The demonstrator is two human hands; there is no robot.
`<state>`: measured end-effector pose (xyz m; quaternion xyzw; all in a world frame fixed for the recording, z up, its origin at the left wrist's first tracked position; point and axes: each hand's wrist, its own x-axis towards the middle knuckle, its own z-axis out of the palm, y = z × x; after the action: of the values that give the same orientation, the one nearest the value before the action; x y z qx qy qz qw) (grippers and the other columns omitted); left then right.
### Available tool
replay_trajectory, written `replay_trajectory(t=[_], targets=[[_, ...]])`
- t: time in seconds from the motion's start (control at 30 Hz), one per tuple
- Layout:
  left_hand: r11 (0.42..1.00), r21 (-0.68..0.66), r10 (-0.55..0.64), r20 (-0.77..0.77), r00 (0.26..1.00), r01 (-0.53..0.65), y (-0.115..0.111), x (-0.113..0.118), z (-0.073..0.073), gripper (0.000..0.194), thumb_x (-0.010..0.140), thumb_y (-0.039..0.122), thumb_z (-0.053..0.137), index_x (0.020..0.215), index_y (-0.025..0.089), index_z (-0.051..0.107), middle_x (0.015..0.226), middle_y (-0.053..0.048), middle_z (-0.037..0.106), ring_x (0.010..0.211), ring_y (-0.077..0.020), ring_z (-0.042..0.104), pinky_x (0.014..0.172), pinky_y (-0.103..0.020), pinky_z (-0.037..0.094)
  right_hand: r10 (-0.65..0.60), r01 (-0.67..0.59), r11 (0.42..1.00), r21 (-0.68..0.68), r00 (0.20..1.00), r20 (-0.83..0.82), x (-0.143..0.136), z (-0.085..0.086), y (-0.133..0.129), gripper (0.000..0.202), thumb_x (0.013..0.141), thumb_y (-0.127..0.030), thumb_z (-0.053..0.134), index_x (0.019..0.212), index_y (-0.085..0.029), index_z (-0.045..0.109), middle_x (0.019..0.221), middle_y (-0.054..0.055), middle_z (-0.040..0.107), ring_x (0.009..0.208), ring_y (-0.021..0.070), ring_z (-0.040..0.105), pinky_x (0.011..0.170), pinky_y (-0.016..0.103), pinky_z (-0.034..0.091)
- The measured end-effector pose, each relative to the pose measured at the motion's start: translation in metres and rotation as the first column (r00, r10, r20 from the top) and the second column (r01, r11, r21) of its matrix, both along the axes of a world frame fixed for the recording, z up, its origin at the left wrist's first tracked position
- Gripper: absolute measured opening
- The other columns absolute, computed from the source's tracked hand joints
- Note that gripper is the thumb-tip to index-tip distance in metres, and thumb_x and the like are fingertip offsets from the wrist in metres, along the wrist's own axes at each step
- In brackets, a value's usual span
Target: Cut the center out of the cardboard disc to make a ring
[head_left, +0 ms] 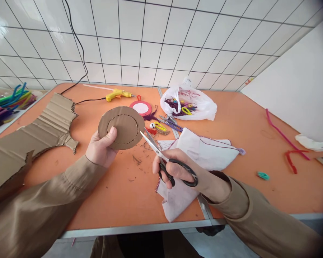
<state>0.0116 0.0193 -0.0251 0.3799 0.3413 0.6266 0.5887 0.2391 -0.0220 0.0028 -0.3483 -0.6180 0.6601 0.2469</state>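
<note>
Where under thumb [111, 135], cardboard disc [125, 125] unseen.

In the left hand [101, 148], one cardboard disc [126, 125]; in the right hand [181, 164], one pair of black-handled scissors [158, 152]. Beyond the left hand, one yellow glue gun [118, 94] and one red-rimmed circle [141, 108]; beyond the right, one white plastic bag [204, 105].
</note>
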Motion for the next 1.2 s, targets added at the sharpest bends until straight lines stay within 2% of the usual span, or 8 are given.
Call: replay_trajectory(t=[0.23, 0.43, 0.57, 0.7, 0.87, 1.03, 1.2], targets=[[1.0, -0.014, -0.01, -0.004, 1.0, 0.01, -0.008, 0.006, 0.005, 0.029, 0.075, 0.031, 0.077, 0.101, 0.021, 0.071, 0.111, -0.006, 0.073, 0.11, -0.0267, 0.065, 0.086, -0.034, 0.057, -0.017, 0.018, 1.0, -0.006, 0.999, 0.029, 0.0, 0.001, -0.001, 0.061, 0.072, -0.075, 0.061, 0.077, -0.015, 0.056, 0.054, -0.003, 0.051, 0.044, 0.0092, 0.051, 0.045, 0.021, 0.036], [0.999, 0.01, -0.052, -0.073, 0.996, 0.053, -0.012, 0.009, 0.009, 0.032, 0.072, 0.029, 0.079, 0.101, 0.019, 0.07, 0.108, -0.009, 0.074, 0.109, -0.031, 0.065, 0.087, -0.041, 0.057, -0.019, 0.019, 1.0, 0.008, 0.997, 0.071, -0.001, 0.0, 0.001, 0.06, 0.074, -0.073, 0.06, 0.081, -0.014, 0.058, 0.052, -0.003, 0.053, 0.043, 0.0098, 0.05, 0.045, 0.023, 0.036], [0.997, 0.069, -0.021, -0.101, 0.995, 0.028, -0.013, 0.011, 0.007, 0.029, 0.073, 0.025, 0.078, 0.1, 0.019, 0.072, 0.106, -0.009, 0.074, 0.108, -0.031, 0.066, 0.09, -0.045, 0.056, -0.035, 0.035, 0.999, 0.01, 0.996, 0.08, -0.002, -0.003, 0.0, 0.06, 0.073, -0.074, 0.061, 0.077, -0.015, 0.056, 0.05, -0.005, 0.05, 0.042, 0.0096, 0.05, 0.043, 0.022, 0.037], [0.984, 0.176, 0.045, -0.205, 0.978, -0.008, -0.013, 0.01, 0.001, 0.028, 0.072, 0.026, 0.079, 0.098, 0.018, 0.074, 0.105, -0.009, 0.075, 0.106, -0.0303, 0.066, 0.092, -0.047, 0.055, -0.039, 0.039, 0.999, 0.002, 0.997, 0.069, -0.002, -0.005, 0.0, 0.06, 0.073, -0.075, 0.06, 0.075, -0.016, 0.054, 0.049, -0.005, 0.05, 0.041, 0.0092, 0.05, 0.043, 0.022, 0.038], [0.963, 0.26, 0.009, -0.286, 0.958, 0.069, -0.012, 0.008, -0.004, 0.03, 0.078, 0.024, 0.075, 0.107, 0.021, 0.073, 0.113, -0.007, 0.073, 0.11, -0.0284, 0.064, 0.096, -0.046, 0.053, -0.05, 0.05, 0.999, 0.004, 0.995, 0.082, -0.002, -0.006, 0.001, 0.061, 0.072, -0.076, 0.061, 0.072, -0.016, 0.052, 0.05, -0.004, 0.051, 0.042, 0.0088, 0.051, 0.043, 0.021, 0.037], [0.985, 0.17, 0.012, -0.269, 0.963, 0.035, -0.013, 0.01, -0.002, 0.03, 0.075, 0.03, 0.077, 0.103, 0.019, 0.073, 0.109, -0.009, 0.074, 0.108, -0.0303, 0.064, 0.096, -0.048, 0.052, -0.071, 0.07, 0.997, 0.014, 0.994, 0.08, -0.003, -0.006, 0.001, 0.059, 0.071, -0.074, 0.063, 0.071, -0.016, 0.053, 0.05, -0.004, 0.051, 0.042, 0.0085, 0.05, 0.042, 0.021, 0.036], [0.998, 0.064, 0.008, -0.127, 0.992, 0.0, -0.014, 0.016, 0.001, 0.032, 0.069, 0.03, 0.081, 0.096, 0.016, 0.072, 0.1, -0.01, 0.076, 0.103, -0.0323, 0.067, 0.088, -0.047, 0.057, -0.102, 0.101, 0.995, 0.017, 0.992, 0.075, -0.006, -0.006, 0.0, 0.048, 0.072, -0.061, 0.07, 0.071, -0.016, 0.055, 0.051, -0.007, 0.046, 0.04, 0.0071, 0.048, 0.041, 0.02, 0.039]])
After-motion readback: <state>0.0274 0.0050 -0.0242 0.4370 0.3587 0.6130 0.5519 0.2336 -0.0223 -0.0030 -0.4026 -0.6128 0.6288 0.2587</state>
